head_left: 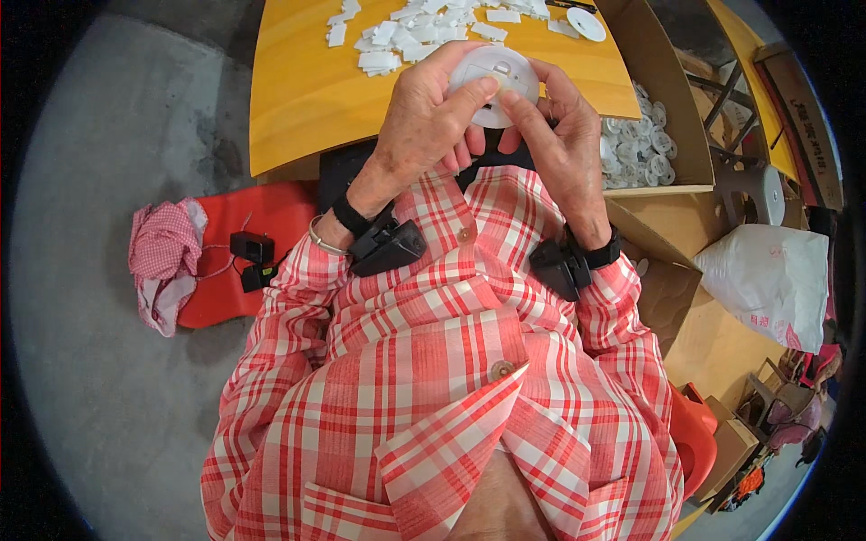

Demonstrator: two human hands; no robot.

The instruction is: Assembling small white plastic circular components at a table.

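Observation:
Both hands hold a round white plastic disc (478, 62) in front of my chest, at the near edge of the yellow table. My left hand (422, 122) grips its left side, with the thumb pressed on the upper face. From the right, my right hand (561, 128) grips the other side, its thumb also on that face, close to the left thumb. The disc has a slot or recess near its top and a small dark spot by the thumbs. Fingers beneath the disc are partly hidden.
Many small white rectangular plastic pieces (419, 34) lie piled on the yellow table (298, 108). Another white disc (586, 24) lies at its far right. A cardboard box (672, 99) on the right holds clear round parts (642, 144). A red stool (221, 270) stands at left, a white bag (767, 279) at right.

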